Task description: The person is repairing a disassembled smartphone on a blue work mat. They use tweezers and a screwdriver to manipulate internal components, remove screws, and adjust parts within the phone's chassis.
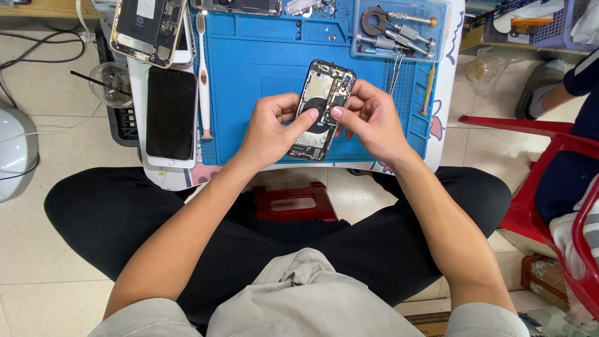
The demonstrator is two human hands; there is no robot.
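Grey crumpled shirt hem [306, 293] over crossed black trousers, left hand [269, 128] and right hand [372, 120] clamped together on an opened black phone chassis [322, 106] above the blue silicone mat [262, 68] on the bench, dark-screened phone [171, 113] lying left.

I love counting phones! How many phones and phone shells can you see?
3, perhaps more hidden. The opened black phone shell sits between the left hand and right hand. A black-screened phone lies left of them. Another opened phone body lies top left.
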